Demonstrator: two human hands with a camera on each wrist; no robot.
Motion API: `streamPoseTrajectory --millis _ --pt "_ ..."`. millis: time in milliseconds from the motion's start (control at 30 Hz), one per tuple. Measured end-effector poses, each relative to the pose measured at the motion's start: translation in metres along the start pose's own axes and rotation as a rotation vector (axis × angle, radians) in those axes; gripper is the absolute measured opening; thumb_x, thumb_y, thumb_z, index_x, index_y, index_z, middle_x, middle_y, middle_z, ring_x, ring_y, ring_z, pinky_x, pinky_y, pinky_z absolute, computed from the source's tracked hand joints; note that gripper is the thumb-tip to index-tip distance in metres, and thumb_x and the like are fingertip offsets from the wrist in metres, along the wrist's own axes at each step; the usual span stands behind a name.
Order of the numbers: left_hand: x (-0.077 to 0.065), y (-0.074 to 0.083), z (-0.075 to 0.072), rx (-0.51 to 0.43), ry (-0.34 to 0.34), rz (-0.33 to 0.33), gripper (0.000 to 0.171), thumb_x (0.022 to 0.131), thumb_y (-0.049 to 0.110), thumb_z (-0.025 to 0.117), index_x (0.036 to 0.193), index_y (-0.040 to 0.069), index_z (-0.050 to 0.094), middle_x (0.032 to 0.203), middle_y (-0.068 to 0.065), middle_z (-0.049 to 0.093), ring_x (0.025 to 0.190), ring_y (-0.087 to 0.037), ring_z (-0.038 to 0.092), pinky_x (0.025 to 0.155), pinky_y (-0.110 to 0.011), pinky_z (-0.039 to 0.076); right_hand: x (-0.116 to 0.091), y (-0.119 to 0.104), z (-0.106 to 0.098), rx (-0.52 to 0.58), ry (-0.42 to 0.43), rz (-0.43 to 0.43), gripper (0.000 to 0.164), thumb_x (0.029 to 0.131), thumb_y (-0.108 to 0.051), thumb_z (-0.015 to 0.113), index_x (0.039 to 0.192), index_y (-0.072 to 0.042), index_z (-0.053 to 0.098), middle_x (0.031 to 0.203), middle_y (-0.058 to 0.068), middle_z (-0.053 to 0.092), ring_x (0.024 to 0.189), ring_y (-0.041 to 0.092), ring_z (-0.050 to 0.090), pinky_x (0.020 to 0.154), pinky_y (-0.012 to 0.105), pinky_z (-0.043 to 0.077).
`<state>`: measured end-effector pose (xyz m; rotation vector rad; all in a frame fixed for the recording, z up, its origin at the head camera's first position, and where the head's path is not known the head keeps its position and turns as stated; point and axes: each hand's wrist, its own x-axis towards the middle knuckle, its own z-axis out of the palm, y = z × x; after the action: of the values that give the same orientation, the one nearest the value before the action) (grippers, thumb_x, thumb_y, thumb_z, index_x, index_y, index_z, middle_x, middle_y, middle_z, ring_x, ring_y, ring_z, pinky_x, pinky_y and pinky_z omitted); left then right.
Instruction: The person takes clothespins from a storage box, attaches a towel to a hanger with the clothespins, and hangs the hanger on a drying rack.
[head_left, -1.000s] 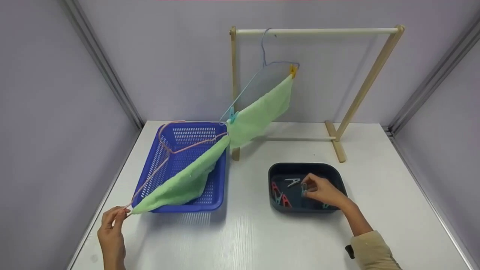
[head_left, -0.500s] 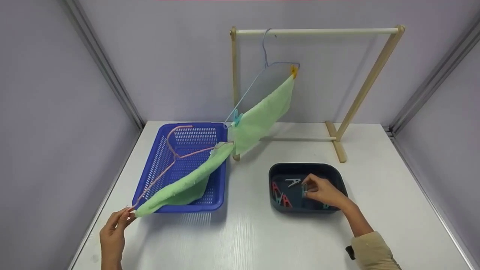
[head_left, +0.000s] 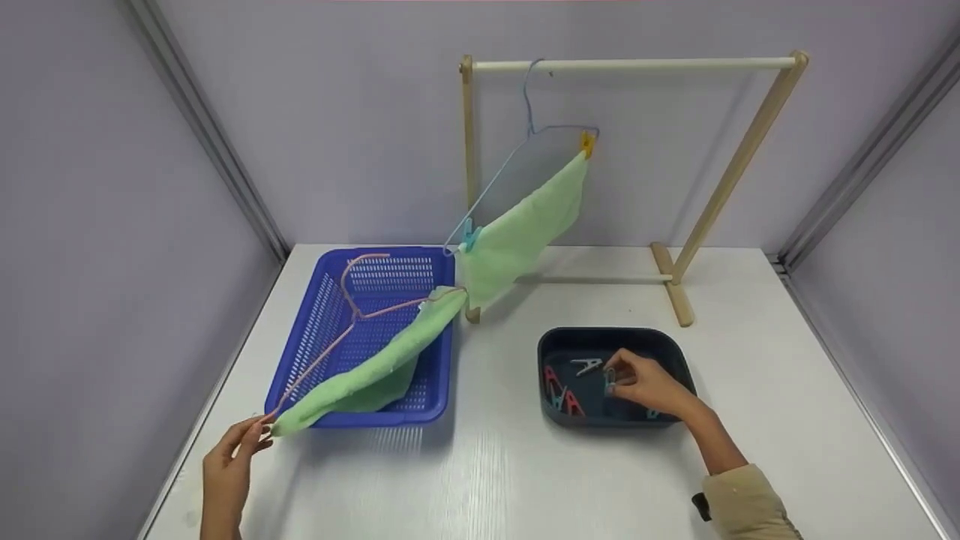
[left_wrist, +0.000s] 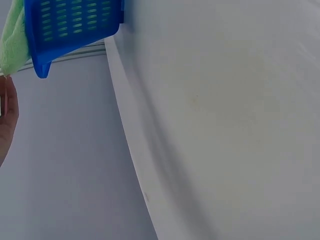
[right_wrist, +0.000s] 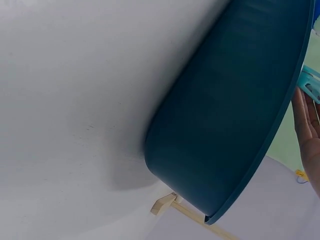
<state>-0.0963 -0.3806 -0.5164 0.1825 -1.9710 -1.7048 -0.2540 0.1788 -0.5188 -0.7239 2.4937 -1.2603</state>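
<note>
My left hand (head_left: 231, 457) pinches the near end of a pink wire hanger (head_left: 319, 360), right at the corner of a light green towel (head_left: 382, 360). Hanger and towel stretch slantwise over a blue perforated basket (head_left: 444, 386). In the left wrist view, the fingers of the left hand (left_wrist: 7, 107) meet the towel's corner (left_wrist: 15, 50). Over a dark rectangular tub (head_left: 551, 337), my right hand (head_left: 649, 382) pinches a teal clothespin (head_left: 610, 380). That clothespin (right_wrist: 310, 82) shows beside the tub's rim in the right wrist view.
Several clothespins, among them a red one (head_left: 572, 403) and a white one (head_left: 586, 365), lie in the tub. Behind stands a wooden rack with a white rail (head_left: 675, 64). From it hangs a blue hanger (head_left: 495, 178) with a second green towel (head_left: 525, 225), held by yellow and teal clothespins.
My left hand has shifted slightly right, and the pink hanger and its towel have moved right and nearer over the basket. The right hand stays over the tub with the clothespin.
</note>
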Motion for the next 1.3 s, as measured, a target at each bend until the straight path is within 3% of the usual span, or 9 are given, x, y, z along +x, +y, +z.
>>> streamPoseTrajectory --millis 100,167,267,333,467,700,833,1067,1300 --pt "0.0 0.002 0.006 0.033 0.048 -0.035 0.021 0.094 0.009 0.053 0.098 -0.009 0.064 0.09 0.004 0.067 0.082 -0.007 0.059 0.068 -0.015 0.047 0.0 -0.001 0.0 -0.007 0.002 0.006 0.028 0.084 -0.005 0.065 0.108 0.001 0.051 0.108 0.014 0.055 0.098 0.03 0.057 0.078 0.035 0.049" --pt "0.0 0.003 0.01 0.159 0.082 -0.076 0.023 0.093 0.013 0.056 0.098 -0.008 0.064 0.09 0.005 0.066 0.083 -0.004 0.058 0.069 -0.013 0.046 -0.001 -0.005 0.0 -0.004 0.001 0.005 0.028 0.084 -0.002 0.064 0.108 0.002 0.051 0.109 0.016 0.054 0.099 0.032 0.057 0.078 0.037 0.049" --pt "0.0 -0.001 0.015 0.238 0.118 -0.084 0.022 0.09 0.014 0.06 0.098 -0.006 0.066 0.093 0.0 0.066 0.088 -0.002 0.055 0.071 -0.01 0.043 -0.004 -0.017 -0.001 0.011 -0.002 0.001 0.027 0.084 0.002 0.062 0.108 0.004 0.05 0.109 0.02 0.054 0.099 0.036 0.056 0.078 0.04 0.048" --pt "0.002 -0.018 0.015 0.201 0.129 -0.022 0.017 0.088 0.012 0.063 0.097 -0.001 0.069 0.094 -0.001 0.066 0.091 -0.001 0.053 0.073 -0.008 0.041 -0.005 -0.023 -0.002 0.028 -0.005 -0.008 0.027 0.083 0.004 0.061 0.108 0.007 0.05 0.109 0.023 0.053 0.099 0.039 0.055 0.078 0.042 0.048" --pt "0.006 -0.031 0.016 0.101 0.14 0.069 0.012 0.087 0.011 0.064 0.093 0.003 0.071 0.091 -0.002 0.066 0.091 -0.006 0.052 0.074 -0.009 0.04 -0.005 -0.02 -0.002 0.017 0.001 -0.006 0.027 0.083 0.002 0.062 0.108 0.005 0.05 0.109 0.02 0.054 0.099 0.036 0.056 0.078 0.039 0.049" --pt "0.002 -0.003 0.014 0.184 0.191 0.052 0.011 0.087 -0.004 0.059 0.089 -0.012 0.065 0.083 0.001 0.066 0.087 -0.007 0.056 0.074 -0.011 0.044 -0.001 0.001 -0.001 0.021 0.001 0.003 0.027 0.084 -0.007 0.065 0.106 -0.002 0.051 0.107 0.014 0.054 0.096 0.031 0.057 0.077 0.035 0.049" --pt "-0.003 0.001 0.003 0.126 0.172 0.079 0.009 0.084 -0.013 0.056 0.089 -0.017 0.062 0.082 0.0 0.065 0.084 -0.007 0.058 0.075 -0.013 0.045 -0.001 0.003 -0.001 0.021 0.006 0.011 0.026 0.084 -0.006 0.064 0.106 -0.003 0.051 0.107 0.013 0.054 0.096 0.03 0.057 0.076 0.035 0.049" --pt "-0.011 0.004 -0.014 -0.104 0.101 0.133 0.009 0.084 -0.018 0.052 0.089 -0.021 0.059 0.085 -0.011 0.064 0.084 -0.014 0.059 0.077 -0.017 0.046 -0.002 0.001 0.001 0.012 0.0 0.014 0.028 0.085 -0.005 0.064 0.109 0.0 0.051 0.109 0.015 0.054 0.098 0.03 0.057 0.077 0.035 0.049" --pt "-0.009 0.013 -0.018 -0.193 0.084 0.17 0.008 0.083 -0.019 0.052 0.088 -0.024 0.058 0.084 -0.01 0.064 0.084 -0.016 0.059 0.079 -0.019 0.046 -0.006 -0.031 -0.004 0.016 0.006 0.0 0.026 0.083 0.005 0.06 0.107 0.008 0.05 0.106 0.024 0.053 0.098 0.04 0.055 0.078 0.042 0.048"
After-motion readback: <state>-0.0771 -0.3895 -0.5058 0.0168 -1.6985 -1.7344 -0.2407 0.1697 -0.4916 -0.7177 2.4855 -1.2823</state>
